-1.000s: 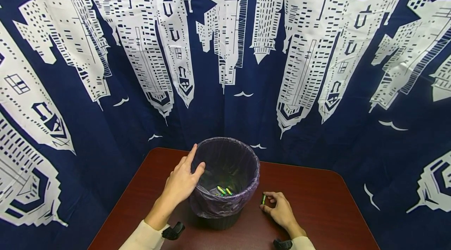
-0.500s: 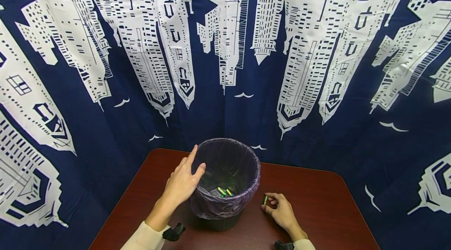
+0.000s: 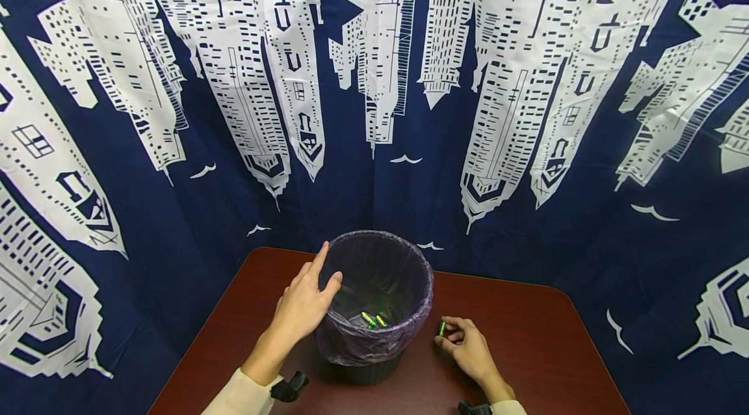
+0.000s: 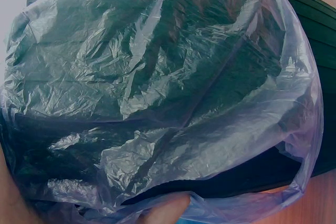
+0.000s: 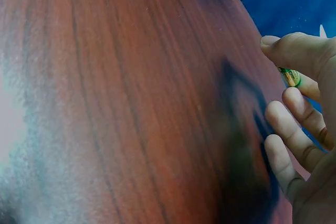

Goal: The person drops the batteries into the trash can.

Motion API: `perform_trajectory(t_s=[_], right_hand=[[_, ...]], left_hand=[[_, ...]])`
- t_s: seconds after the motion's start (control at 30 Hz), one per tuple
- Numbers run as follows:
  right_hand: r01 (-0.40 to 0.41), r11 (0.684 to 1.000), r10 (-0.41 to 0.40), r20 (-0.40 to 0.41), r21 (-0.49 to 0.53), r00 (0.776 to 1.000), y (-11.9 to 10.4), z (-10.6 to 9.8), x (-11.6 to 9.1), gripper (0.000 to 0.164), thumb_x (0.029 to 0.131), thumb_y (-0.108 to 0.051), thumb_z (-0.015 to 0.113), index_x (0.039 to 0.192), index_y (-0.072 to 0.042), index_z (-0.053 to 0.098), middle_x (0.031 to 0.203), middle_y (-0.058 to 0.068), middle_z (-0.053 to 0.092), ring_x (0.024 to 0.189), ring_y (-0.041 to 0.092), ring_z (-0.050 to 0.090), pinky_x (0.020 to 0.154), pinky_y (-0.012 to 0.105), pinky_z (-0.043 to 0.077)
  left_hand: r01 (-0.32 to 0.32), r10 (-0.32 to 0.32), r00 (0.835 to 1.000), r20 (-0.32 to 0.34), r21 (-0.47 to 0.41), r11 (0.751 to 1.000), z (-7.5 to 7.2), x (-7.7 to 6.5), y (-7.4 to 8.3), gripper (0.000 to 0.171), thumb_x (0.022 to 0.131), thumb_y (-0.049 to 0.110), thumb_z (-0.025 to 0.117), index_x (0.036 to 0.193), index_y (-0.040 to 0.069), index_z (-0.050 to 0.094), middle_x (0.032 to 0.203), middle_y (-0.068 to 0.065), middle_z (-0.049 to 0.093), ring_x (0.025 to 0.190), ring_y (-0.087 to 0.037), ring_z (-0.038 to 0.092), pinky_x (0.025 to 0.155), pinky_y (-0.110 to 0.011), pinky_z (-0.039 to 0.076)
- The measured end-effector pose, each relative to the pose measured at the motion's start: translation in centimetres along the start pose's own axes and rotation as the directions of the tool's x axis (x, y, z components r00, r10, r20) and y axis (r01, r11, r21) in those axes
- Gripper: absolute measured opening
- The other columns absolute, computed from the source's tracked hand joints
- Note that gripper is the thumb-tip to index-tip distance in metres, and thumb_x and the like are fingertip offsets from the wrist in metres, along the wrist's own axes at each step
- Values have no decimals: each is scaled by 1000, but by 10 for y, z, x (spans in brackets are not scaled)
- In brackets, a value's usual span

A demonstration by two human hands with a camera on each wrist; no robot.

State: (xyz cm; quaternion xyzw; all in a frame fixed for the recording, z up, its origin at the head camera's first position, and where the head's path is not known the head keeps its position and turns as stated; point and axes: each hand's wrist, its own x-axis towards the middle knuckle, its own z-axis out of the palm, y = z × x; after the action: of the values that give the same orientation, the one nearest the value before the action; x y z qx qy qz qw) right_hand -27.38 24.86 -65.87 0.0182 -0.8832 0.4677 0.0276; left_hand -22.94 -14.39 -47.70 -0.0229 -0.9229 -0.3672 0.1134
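A dark waste bin [image 3: 365,374] with a translucent purple liner [image 3: 374,345] stands on the table. My left hand [image 3: 304,301] rests at the bin's left rim, index finger straight along it and thumb extended over the opening. In the left wrist view, the crinkled liner [image 4: 157,77] fills most of the picture, with a fingertip [image 4: 168,209] near the bottom. My right hand [image 3: 471,350] pinches a small green-and-yellow battery [image 3: 441,328] between thumb and fingers, right of the bin. The right wrist view shows only the battery's end [image 5: 291,77]. Similar green-yellow batteries [image 3: 368,320] lie inside the bin.
The reddish-brown wooden table [image 3: 526,321] has rounded far corners. Behind it hangs a navy curtain [image 3: 345,200] with white upside-down city buildings. A dark strap is on each wrist.
The view has shifted very slightly. My right hand still holds the battery at nearly the same place, the battery turned a little in its fingers. My left hand stays at the rim.
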Motion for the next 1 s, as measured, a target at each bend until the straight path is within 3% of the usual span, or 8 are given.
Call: perform_trajectory(t_s=[0.6,0.77,1.0], right_hand=[[151,989,-151,-49,-4,987,-49,-27,8,56,96,-4,95,148,-4,76,122,14,75,90,6,72,82,18,63],[228,973,-230,-76,-32,970,-68,-40,12,56,95,-4,96,147,-1,76,117,13,75,87,3,70,79,18,62],[349,931,-360,-104,-109,927,-99,-61,18,55,94,-7,98,145,-3,78,113,10,75,87,6,72,83,21,65]], left_hand=[[-7,7,1000,2,-1,1000,-2,1,2,77,116,51,62,186,33,34,167,-22,64,132,-56,76,99,-76,65],[-6,6,1000,5,-2,1000,-1,0,1,77,116,51,63,186,32,34,167,-22,63,131,-56,76,99,-76,65],[-4,4,1000,4,-14,1000,-1,-1,0,78,116,52,62,186,32,33,169,-23,62,133,-57,75,100,-77,64]])
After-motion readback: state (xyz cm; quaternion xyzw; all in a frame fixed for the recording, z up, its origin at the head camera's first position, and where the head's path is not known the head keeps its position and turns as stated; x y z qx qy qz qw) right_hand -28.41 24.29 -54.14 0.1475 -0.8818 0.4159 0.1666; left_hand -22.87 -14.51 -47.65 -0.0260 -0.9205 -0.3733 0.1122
